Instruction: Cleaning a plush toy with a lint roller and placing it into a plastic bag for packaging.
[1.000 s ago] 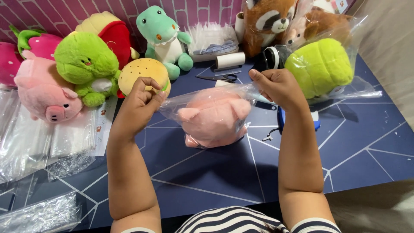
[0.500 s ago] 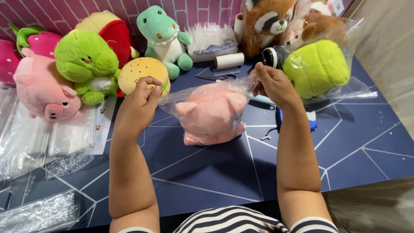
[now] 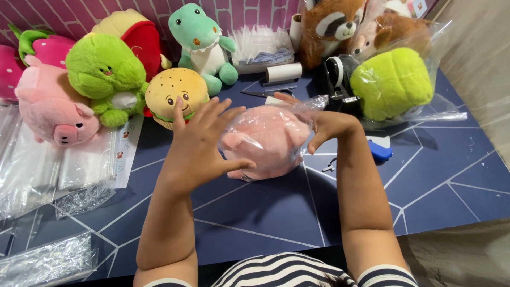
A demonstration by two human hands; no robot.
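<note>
A pink plush toy (image 3: 268, 139) inside a clear plastic bag lies on the dark blue table (image 3: 255, 212). My left hand (image 3: 199, 141) presses against the bag's left side with its fingers spread and the thumb under the toy. My right hand (image 3: 324, 125) grips the bag's right side, with the fingers curled around the plastic near its crumpled top edge.
Plush toys line the back: a pink pig (image 3: 50, 109), a green one (image 3: 103, 74), a burger (image 3: 175, 95), a green dinosaur (image 3: 204, 42), a red panda (image 3: 332, 24) and a bagged green plush (image 3: 393, 82). Empty clear bags (image 3: 48, 170) lie left. A tape dispenser (image 3: 337, 79) stands behind.
Both hands left the bag's top corners and now cup the bagged pink plush from its sides. The left hand opened its fingers; the toy sits a little higher.
</note>
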